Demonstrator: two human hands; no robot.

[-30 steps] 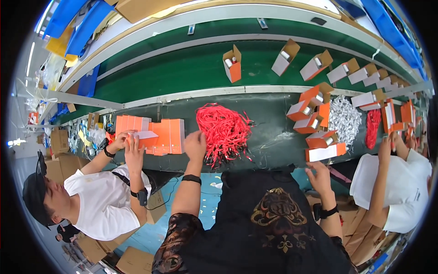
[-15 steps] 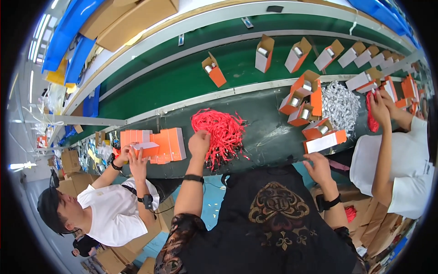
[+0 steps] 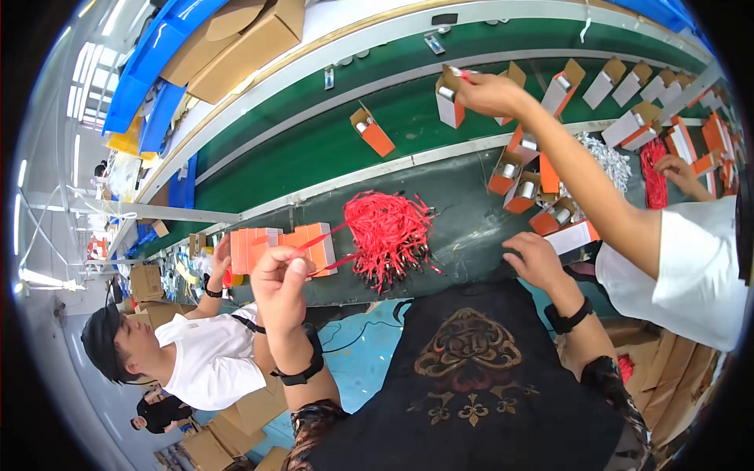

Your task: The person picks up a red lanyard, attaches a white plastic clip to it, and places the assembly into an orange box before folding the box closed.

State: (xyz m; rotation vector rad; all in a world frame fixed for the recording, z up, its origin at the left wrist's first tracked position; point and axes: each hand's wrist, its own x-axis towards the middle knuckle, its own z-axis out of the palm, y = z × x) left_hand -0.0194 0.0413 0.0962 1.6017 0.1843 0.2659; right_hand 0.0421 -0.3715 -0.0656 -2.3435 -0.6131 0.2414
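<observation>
My left hand (image 3: 281, 289) is pinched shut on a thin red cord (image 3: 320, 272), raised to the left of a tangled heap of red cords (image 3: 383, 235) with dark ends. Loops of the held cord stretch back toward the heap; whether they are still tangled in it I cannot tell. My right hand (image 3: 539, 262) holds nothing, fingers curved and apart, low over the dark work surface (image 3: 463, 255). Just right of it lies a white and orange box (image 3: 572, 235). Open orange boxes (image 3: 503, 177) with silvery cylinders inside stand beyond that hand.
At left, a co-worker's hand (image 3: 221, 257) is beside stacked orange boxes (image 3: 255, 245). At right, another co-worker's hand (image 3: 488, 93) reaches over an open box (image 3: 450, 106) on the green conveyor (image 3: 314, 141). A pile of silvery packets (image 3: 609, 161) lies behind that arm.
My left hand has drawn left from the heap with a red cord. My right hand has shifted slightly left. The right co-worker's arm has swung across to a box on the conveyor.
</observation>
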